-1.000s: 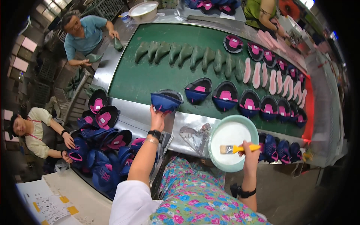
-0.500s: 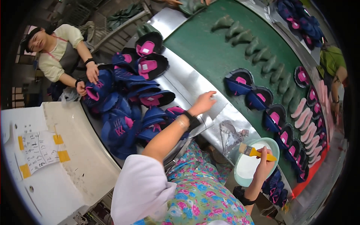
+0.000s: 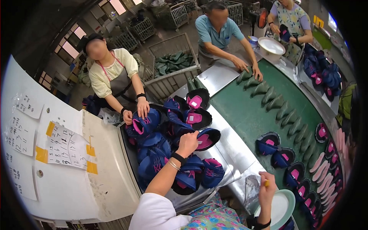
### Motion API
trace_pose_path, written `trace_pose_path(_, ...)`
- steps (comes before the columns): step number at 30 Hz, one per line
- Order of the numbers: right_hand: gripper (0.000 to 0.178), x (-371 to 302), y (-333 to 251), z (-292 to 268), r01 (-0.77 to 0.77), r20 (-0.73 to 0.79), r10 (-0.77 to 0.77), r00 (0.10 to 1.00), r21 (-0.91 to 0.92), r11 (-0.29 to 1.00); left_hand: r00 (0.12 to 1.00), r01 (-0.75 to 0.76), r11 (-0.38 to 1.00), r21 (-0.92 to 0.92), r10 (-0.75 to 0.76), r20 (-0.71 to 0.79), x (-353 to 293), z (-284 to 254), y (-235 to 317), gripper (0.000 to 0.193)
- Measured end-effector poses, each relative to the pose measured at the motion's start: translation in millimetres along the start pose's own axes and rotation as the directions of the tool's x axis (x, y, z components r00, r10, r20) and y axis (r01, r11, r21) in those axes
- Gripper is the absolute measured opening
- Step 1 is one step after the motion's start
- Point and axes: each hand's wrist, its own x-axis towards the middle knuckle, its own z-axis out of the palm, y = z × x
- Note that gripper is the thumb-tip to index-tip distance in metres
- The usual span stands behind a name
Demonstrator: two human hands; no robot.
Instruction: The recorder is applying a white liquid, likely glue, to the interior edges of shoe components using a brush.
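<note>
My left hand (image 3: pixel 188 144) is closed on the edge of a blue shoe upper (image 3: pixel 207 139) with a pink lining and a dark, flared lower rim, at the right side of a pile. My right hand (image 3: pixel 267 191) is closed around a brush, whose yellow handle (image 3: pixel 267 183) shows only in part; its bristles are hidden. Below that hand is a pale green bowl (image 3: pixel 290 199) of white liquid. More blue shoe uppers (image 3: pixel 153 147) lie heaped around my left hand.
A green conveyor belt (image 3: pixel 245 111) carries a row of green shoe lasts (image 3: pixel 285 110), blue uppers (image 3: pixel 283 157) and pink insoles (image 3: pixel 324 178). A co-worker's hands (image 3: pixel 142 108) rest on the pile. Another person's hands (image 3: pixel 257 73) touch lasts. A white board (image 3: pixel 73 184) stands left.
My left hand has moved from over the metal ledge to the pile and taken hold of an upper. My right hand has turned, hiding the brush's bristles. The view has tilted up, showing more co-workers.
</note>
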Motion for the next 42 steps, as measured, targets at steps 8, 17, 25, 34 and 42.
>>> trace_pose_path(8, 0.062, 2, -49, 37, 0.48, 0.43, -0.323, 0.843, -0.331, 0.812, 0.989, 0.09, 0.777, -0.623, 0.003, 0.146, -17, -53, 126, 0.028)
trace_pose_path(17, 0.048, -60, -22, -54, 0.378, 0.335, -0.344, 0.877, -0.042, 0.925, 0.801, 0.598, -0.495, -0.63, 0.382, 0.461, -97, -64, 165, 0.064)
trace_pose_path(25, 0.052, -101, -31, -87, 0.094, 0.508, -0.194, 0.839, 0.216, 0.972, 0.935, 0.197, 0.231, -0.953, 0.248, 0.253, -181, -10, 236, 0.099)
trace_pose_path(34, 0.026, -192, 92, -164, -0.256, -0.495, 0.197, 0.846, -0.054, 0.965, 0.915, -0.137, 0.566, -0.813, 0.386, 0.115, -213, -14, 260, 0.043)
trace_pose_path(42, 0.027, -294, 215, -188, -0.702, -0.454, 0.755, 0.474, 0.322, 0.635, 0.408, 0.468, 0.564, -0.68, 0.544, 0.733, -225, -43, 272, 0.045)
